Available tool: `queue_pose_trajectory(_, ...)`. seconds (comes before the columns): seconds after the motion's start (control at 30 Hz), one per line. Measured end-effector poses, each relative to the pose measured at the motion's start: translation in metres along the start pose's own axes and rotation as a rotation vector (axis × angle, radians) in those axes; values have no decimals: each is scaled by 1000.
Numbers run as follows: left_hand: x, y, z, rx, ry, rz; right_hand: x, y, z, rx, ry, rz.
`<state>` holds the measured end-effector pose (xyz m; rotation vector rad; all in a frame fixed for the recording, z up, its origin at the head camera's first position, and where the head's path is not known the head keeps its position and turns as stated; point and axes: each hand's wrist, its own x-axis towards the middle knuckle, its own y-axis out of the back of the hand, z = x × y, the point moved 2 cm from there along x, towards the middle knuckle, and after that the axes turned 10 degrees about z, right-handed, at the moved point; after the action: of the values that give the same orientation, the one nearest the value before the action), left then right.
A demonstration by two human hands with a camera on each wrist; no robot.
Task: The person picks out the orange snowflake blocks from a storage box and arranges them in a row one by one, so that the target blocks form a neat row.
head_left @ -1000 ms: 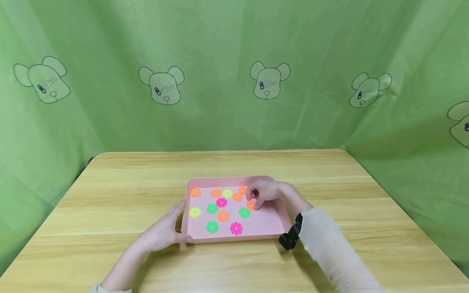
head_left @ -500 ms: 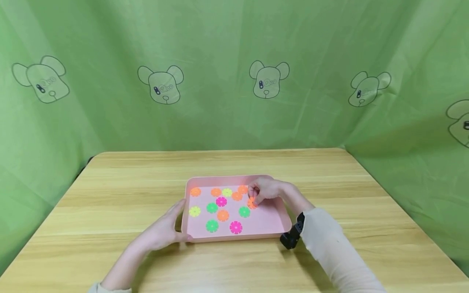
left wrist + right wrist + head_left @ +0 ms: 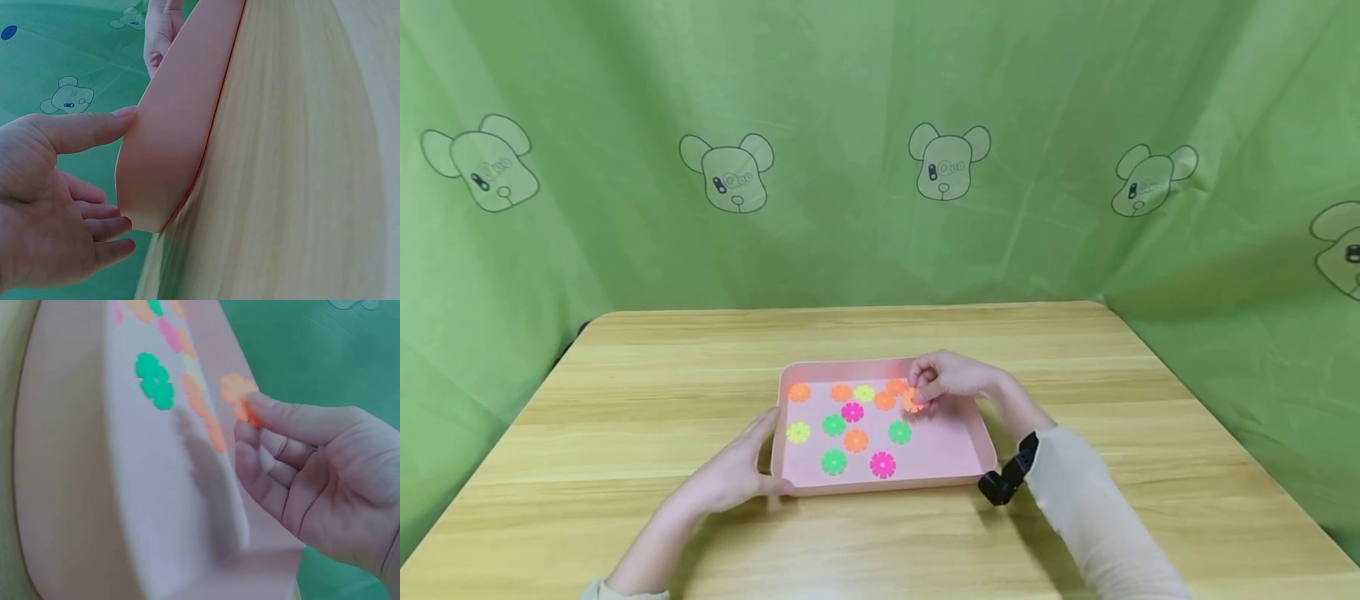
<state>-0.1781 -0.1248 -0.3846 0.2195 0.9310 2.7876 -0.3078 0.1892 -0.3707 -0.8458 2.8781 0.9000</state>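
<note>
In the head view, a shallow pink tray (image 3: 951, 450) holds several notched plastic discs in orange, green, yellow and pink. Between thumb and fingertips, my right hand (image 3: 957, 374) pinches an orange snowflake disc (image 3: 913, 401), raised above the tray floor near the far right. The right wrist view shows this pinched disc (image 3: 235, 391) over the tray, its shadow below. At the tray's left end is my left hand (image 3: 733, 477); in the left wrist view its thumb (image 3: 94, 130) touches the rim, and its other fingers lie loosely by the outer wall.
The tray stands on a wood-grain table (image 3: 880, 550). Inside it, a green disc (image 3: 900, 432) and a pink disc (image 3: 883, 465) lie nearest the right hand's side. A green curtain (image 3: 842, 233) with bear drawings surrounds the table behind and at the sides.
My right hand has taken hold of the orange disc, lifted it off the tray floor and moved slightly towards the far side. The left hand stays at the tray's left end.
</note>
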Motion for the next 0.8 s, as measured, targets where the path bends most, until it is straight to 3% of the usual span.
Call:
queue_pose_trajectory(0.3, 0, -1, 1, -6, -7, 2, -14, 22, 1, 164, 30, 81)
queue_pose_trajectory(0.8, -2, 0, 0, 8, -12, 14, -47, 58, 28, 267, 8, 162)
